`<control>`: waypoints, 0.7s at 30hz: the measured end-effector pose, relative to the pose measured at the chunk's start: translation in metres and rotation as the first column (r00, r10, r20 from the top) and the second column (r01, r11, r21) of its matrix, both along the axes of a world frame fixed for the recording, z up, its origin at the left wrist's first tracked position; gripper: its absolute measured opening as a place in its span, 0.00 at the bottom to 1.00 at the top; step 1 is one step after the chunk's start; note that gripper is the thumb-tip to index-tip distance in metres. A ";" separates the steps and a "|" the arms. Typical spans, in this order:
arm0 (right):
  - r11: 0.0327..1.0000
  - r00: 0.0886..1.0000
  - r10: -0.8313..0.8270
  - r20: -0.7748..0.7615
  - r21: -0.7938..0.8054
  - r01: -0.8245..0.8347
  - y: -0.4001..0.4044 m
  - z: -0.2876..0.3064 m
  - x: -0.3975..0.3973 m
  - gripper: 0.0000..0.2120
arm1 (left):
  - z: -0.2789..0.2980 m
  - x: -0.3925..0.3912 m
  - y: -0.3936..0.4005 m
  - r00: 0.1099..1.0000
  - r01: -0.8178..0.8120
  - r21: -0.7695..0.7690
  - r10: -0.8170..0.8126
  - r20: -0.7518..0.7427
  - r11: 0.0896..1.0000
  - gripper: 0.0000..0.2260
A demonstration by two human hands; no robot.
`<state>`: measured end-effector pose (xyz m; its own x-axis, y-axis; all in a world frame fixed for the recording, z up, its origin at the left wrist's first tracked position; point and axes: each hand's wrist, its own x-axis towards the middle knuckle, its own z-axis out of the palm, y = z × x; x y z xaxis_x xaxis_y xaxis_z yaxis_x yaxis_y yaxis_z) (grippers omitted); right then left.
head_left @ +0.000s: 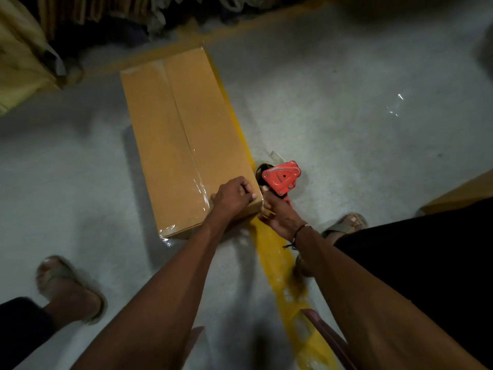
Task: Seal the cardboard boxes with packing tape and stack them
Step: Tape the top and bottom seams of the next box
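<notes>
— What's the room like?
— A grey concrete floor (346,102) with a yellow painted line (277,252) running from far to near. Along the far wall sits a dim, blurred pile of goods; I can't tell what they are.

— Start at the left.
— A sandalled left foot (69,287) stands near the left edge. Right of it, the long cardboard box (181,140) lies on the floor, its right side along the yellow line. Clear packing tape (197,180) runs down the centre seam and shines at the near end.

— And the hands?
— The left hand (233,196) rests on the box's near right corner, fingers curled down against the top edge, pressing there; whether it pinches the tape I cannot tell. Just right of it, the right hand (277,214) grasps the handle of the red tape dispenser (281,177), which sits just beside that corner, above the floor.

— Anything further right?
— The right foot (344,225), and a second cardboard box (458,196) showing at the right edge.
</notes>
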<state>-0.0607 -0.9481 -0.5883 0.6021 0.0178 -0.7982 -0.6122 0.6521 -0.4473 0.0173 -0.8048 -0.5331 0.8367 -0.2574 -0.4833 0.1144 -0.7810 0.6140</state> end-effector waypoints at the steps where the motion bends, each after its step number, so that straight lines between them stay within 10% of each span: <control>1: 0.999 0.998 -0.044 0.039 0.015 0.044 0.007 0.000 0.000 0.06 | -0.003 0.002 0.002 1.000 0.014 -0.009 -0.014 0.000 1.000 0.11; 8: 0.963 0.998 -0.056 0.020 -0.261 0.060 0.011 -0.022 0.007 0.08 | -0.013 0.009 0.005 0.999 0.040 -0.079 -0.041 -0.022 0.996 0.08; 14: 0.480 0.947 0.206 0.245 -0.869 0.121 -0.001 0.015 0.038 0.05 | 0.001 -0.001 0.044 0.986 0.045 -0.213 -0.009 0.169 0.976 0.04; 21: 0.153 0.268 0.958 0.106 -0.975 -0.159 0.036 0.051 0.056 0.05 | -0.017 -0.044 0.116 0.930 0.049 -0.094 -0.011 0.369 0.994 0.10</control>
